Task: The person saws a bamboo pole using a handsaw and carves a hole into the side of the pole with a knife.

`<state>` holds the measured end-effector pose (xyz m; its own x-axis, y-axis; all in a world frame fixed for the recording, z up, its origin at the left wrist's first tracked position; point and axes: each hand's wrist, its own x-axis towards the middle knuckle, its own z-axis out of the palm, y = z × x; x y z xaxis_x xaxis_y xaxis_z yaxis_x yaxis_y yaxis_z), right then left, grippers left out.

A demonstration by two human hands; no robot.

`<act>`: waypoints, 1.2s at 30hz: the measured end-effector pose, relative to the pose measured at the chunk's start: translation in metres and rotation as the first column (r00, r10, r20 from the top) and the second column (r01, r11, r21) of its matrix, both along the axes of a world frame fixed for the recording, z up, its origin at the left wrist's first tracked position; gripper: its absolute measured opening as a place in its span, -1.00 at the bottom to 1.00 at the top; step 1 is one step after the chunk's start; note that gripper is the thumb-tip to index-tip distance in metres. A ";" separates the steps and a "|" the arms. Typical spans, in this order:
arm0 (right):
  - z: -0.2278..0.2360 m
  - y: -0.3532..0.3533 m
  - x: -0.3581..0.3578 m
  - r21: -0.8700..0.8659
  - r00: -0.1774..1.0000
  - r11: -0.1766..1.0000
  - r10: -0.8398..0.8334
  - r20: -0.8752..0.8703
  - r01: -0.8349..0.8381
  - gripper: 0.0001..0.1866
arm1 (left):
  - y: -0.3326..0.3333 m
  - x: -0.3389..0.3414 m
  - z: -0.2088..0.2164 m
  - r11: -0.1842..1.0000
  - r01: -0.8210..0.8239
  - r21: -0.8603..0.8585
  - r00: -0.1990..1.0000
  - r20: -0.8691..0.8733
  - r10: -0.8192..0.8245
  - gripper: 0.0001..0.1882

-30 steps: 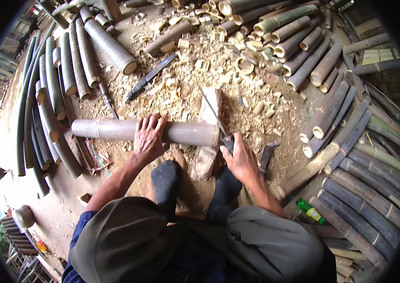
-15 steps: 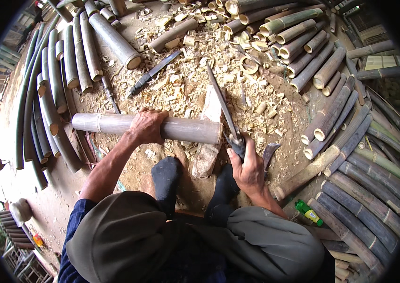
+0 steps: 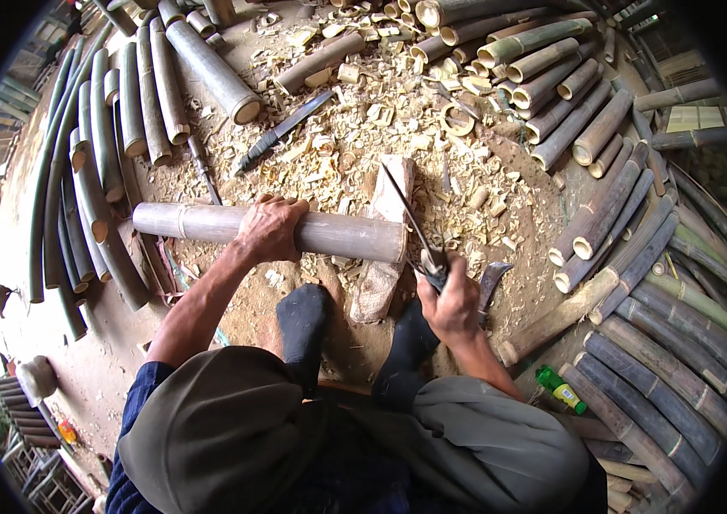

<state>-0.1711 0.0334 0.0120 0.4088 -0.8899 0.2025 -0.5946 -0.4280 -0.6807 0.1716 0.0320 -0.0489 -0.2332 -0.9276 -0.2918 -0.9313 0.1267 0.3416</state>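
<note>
A thick bamboo section (image 3: pixel 351 236) lies crosswise in front of me, its right end resting over a pale wooden block (image 3: pixel 376 295). My left hand (image 3: pixel 273 228) is wrapped over the middle of the bamboo. In my right hand (image 3: pixel 452 301) is the dark handle of a long-bladed knife (image 3: pixel 404 199). Its blade points up and to the left, just past the bamboo's cut right end; whether the two touch I cannot tell. Both hands are closed. My feet in dark socks stand either side of the block's near end.
A second knife (image 3: pixel 285 130) with a wrapped handle lies among pale wood shavings (image 3: pixel 363 128). A curved blade (image 3: pixel 492 281) is on the ground by my right hand. Bamboo poles (image 3: pixel 128 103) lie at the left, with stacked bamboo (image 3: pixel 663 385) and a green bottle (image 3: pixel 560 388) at the right.
The knife has turned in my right hand, so its blade now looks thinner. That hand has shifted very slightly. The bamboo and my left hand hold nearly the same place.
</note>
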 end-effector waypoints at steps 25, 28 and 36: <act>-0.019 -0.007 -0.010 -0.029 0.988 0.998 0.068 0.141 -0.064 -0.69 | 0.017 -0.005 -0.004 0.986 -0.063 -0.157 0.998 0.020 0.067 -0.39; -0.042 -0.013 -0.016 0.228 0.936 0.973 0.047 -0.349 0.036 -0.69 | 0.011 -0.011 -0.007 0.981 -0.043 -0.191 0.999 0.005 0.045 -0.41; 0.015 -0.011 0.005 -0.076 0.991 0.993 0.100 0.084 -0.093 -0.64 | 0.019 -0.003 -0.002 0.978 -0.064 -0.198 0.997 0.032 0.072 -0.46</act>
<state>-0.1660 0.0224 0.0269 0.4699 -0.8292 0.3028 -0.4877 -0.5298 -0.6939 0.1689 0.0511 -0.0513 -0.1594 -0.9811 -0.1101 -0.9522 0.1233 0.2796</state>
